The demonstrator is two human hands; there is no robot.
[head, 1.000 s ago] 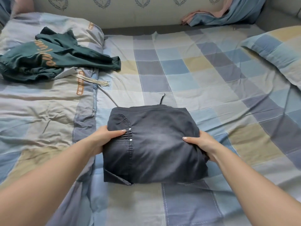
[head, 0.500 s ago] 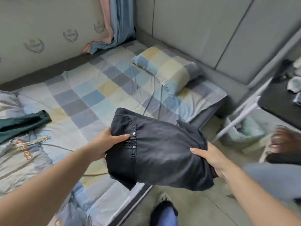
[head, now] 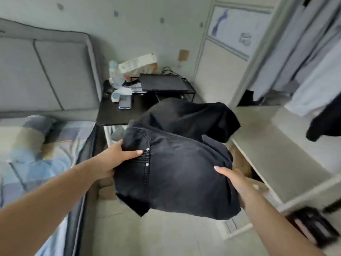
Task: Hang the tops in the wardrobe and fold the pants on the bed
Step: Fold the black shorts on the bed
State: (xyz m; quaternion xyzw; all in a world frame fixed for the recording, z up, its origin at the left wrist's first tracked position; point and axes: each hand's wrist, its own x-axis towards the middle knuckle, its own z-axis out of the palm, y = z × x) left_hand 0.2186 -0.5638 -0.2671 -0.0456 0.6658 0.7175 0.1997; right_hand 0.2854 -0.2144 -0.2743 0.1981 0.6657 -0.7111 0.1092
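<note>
A folded pair of dark grey pants hangs in the air over the floor, held between both hands. My left hand grips its left edge, thumb on top beside two white rivets. My right hand grips the right edge, thumb on top and fingers hidden underneath. A second black garment lies just behind the pants. The bed with its checked cover is at the left. The open wardrobe with hanging clothes is at the upper right.
A black bedside table holds a phone, a laptop, a box and small items. A white shelf or rack stands at the right, with a dark item on the floor under it. A grey padded headboard lines the wall.
The pants were lifted off the bed and carried to the right, away from it. The view has swung from the bed to the bedside table and wardrobe.
</note>
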